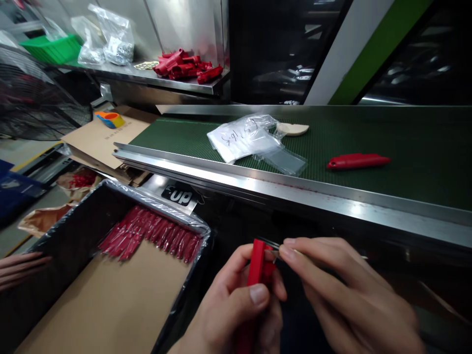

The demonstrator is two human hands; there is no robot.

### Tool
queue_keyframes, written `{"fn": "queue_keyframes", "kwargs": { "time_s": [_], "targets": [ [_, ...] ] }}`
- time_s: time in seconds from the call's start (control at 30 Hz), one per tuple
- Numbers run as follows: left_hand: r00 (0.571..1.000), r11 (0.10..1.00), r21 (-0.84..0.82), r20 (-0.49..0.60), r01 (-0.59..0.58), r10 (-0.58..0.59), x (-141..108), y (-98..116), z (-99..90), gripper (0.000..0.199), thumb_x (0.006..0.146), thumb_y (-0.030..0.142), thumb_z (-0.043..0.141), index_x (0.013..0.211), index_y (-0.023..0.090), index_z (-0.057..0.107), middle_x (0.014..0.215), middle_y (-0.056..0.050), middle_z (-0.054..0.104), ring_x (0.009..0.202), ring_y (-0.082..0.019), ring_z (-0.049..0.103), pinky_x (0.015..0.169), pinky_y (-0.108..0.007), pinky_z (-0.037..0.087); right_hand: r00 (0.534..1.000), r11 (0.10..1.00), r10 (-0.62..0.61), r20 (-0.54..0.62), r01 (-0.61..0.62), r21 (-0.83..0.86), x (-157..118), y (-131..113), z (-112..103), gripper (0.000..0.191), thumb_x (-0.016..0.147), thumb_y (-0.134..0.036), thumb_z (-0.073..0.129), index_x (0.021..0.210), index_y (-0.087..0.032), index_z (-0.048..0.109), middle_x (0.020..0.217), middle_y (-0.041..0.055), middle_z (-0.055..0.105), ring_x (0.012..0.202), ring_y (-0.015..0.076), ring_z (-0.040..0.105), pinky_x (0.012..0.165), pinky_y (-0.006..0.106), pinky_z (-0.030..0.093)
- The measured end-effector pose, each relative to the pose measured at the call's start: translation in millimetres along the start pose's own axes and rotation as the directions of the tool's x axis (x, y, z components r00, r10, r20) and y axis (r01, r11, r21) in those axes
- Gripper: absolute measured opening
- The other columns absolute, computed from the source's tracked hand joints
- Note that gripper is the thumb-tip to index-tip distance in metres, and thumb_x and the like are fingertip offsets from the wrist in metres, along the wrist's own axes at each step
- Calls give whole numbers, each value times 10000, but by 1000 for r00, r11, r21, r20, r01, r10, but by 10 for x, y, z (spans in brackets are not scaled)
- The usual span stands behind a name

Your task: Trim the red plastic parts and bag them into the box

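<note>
Two bare hands work on a red piece (257,265) on the near side of a green conveyor belt (424,147). The left hand (236,307) grasps this piece, its thumb pressed along one face and its fingers curled behind, with the upper end pointing toward the belt. The right hand, (342,290) also on the near side of the belt, pinches a thin metal tool (273,244) between thumb and fingertips, the tool lying at the upper end of the piece; whether the two touch cannot be told. On the belt itself lie a second red part, (357,161) a pale half-round block (295,129) and clear plastic bags (239,137) with handwriting. Near the belt's left end, on its near side, stands a plastic-lined box; (188,223) wrapped red parts (147,231) form a row along the wall closest to the belt, and another person's hand (22,270) appears by the wall farther from it. Just beyond the belt's left end, flat cardboard (99,140) carries an orange and blue tape dispenser. (110,119) Behind the belt, toward the same end, a metal shelf (147,76) supports a red pile (184,65) and bagged metal parts. (120,49)
</note>
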State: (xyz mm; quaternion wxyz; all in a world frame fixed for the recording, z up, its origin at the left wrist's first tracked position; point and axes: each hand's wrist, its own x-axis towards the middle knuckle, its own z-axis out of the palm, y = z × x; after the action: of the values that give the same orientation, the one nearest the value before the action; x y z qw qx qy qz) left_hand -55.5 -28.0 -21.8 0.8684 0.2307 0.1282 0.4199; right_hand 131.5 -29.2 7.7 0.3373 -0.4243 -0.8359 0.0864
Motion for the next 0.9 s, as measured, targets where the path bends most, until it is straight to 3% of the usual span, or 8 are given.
{"fn": "queue_keyframes", "kwargs": {
  "time_s": [0.1,0.2,0.33,0.4,0.53,0.63,0.73,0.9],
  "targets": [
    [1000,1000,4,5,10,-10,10,-4,-15,201,951,202,448,1117,182,558,845,-13,529,460,-18,462,453,-135,447,1000,1000,-14,-15,14,-7,1,-6,19,458,861,32,489,1273,-134,603,1216,106,585,1127,178,544,903,298,484],
    [1000,1000,-5,-2,-1,1,2,9,-10,239,942,181,471,1163,216,556,915,-20,550,455,-11,465,443,-133,439,998,1000,-9,-60,8,-19,10,19,48,440,863,28,486,1245,-138,626,1169,100,617,1078,174,578,866,291,501],
    [996,997,7,43,80,-80,-35,20,12,324,869,261,657,1179,205,577,892,-56,626,521,-29,497,492,-115,410,975,991,116,-190,-127,-50,5,91,37,506,848,25,544,1294,-207,605,1179,75,633,1045,174,616,851,299,515],
    [993,994,-47,68,99,-96,-53,14,9,323,900,326,612,1192,193,576,887,-83,659,515,-47,521,484,-123,402,962,987,142,-232,-155,-39,-5,105,-1,509,858,0,544,1298,-248,606,1186,65,635,1037,181,631,826,300,534],
    [990,976,-167,43,138,-132,-75,19,-25,402,963,418,426,1228,157,578,913,-134,714,547,-104,597,514,-174,451,985,996,67,-161,-74,-39,12,73,-78,477,905,-79,488,1287,-340,605,1112,48,679,1001,202,660,767,322,566],
    [975,959,-178,22,220,-220,-83,52,-36,467,922,456,481,1200,105,614,799,-127,716,584,-138,628,535,-184,443,996,997,-32,-86,25,-73,53,55,-93,472,854,-44,561,1231,-321,627,1057,25,708,936,180,662,753,303,566],
    [962,941,-199,57,273,-267,-87,103,-7,463,903,459,515,1163,98,643,741,-96,694,533,-130,599,492,-184,398,994,994,-89,-66,84,-71,59,72,-79,458,840,-19,571,1213,-276,635,1108,31,695,998,198,616,776,328,548],
    [945,923,-249,-70,293,-319,-94,184,68,368,862,406,580,979,86,718,824,-95,695,638,-133,627,633,-207,472,989,985,-139,47,143,-94,23,115,-79,565,800,-14,648,1312,-246,587,1226,62,649,1096,241,553,836,373,525]
  ]
}}
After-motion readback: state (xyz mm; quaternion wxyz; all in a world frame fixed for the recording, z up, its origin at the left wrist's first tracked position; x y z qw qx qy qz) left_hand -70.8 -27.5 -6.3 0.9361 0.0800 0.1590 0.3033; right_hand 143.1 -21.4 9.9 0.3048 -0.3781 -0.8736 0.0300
